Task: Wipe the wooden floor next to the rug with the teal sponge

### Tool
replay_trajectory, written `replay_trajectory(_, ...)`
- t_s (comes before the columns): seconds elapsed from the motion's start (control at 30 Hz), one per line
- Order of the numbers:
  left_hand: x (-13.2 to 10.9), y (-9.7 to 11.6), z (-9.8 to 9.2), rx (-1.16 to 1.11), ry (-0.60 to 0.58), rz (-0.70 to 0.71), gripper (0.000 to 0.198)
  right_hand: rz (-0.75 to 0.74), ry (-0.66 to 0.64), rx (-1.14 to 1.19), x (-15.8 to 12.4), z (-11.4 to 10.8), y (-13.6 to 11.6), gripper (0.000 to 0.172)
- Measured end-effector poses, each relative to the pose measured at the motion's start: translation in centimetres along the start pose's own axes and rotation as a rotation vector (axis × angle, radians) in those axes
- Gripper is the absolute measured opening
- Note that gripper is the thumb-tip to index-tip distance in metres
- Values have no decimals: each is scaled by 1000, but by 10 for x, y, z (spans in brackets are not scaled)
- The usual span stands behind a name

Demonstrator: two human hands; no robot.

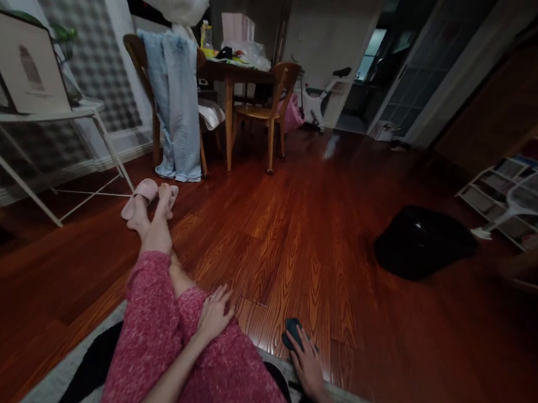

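dark object point(291, 330) under right hand point(307, 363), blurred lettering point(315, 112) on bike point(308, 103)

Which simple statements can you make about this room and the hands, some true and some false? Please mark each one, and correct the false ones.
1. The left hand rests on the reddish-pink trousers. True.
2. Blue jeans hang over a wooden chair. True.
3. The right hand touches the jeans. False: it touches a small dark teal object.
4. The slippers are black. False: they are pink.
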State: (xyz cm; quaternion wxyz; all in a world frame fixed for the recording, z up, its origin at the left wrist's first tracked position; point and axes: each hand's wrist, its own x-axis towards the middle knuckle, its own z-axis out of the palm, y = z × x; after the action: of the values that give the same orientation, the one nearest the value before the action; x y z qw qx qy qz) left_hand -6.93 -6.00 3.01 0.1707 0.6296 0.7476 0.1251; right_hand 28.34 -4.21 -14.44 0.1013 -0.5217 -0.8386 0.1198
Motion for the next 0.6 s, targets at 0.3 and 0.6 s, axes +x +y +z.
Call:
replay_trajectory(0.3, 2, 2, -2, 42, -26, -17, 54, 290, 78, -55, 150, -17, -4, 56)
replay_trajectory(0.6, 2, 5, -3, 24, -35, -18, 54, 98, 12, -18, 80, 0, -6, 53)
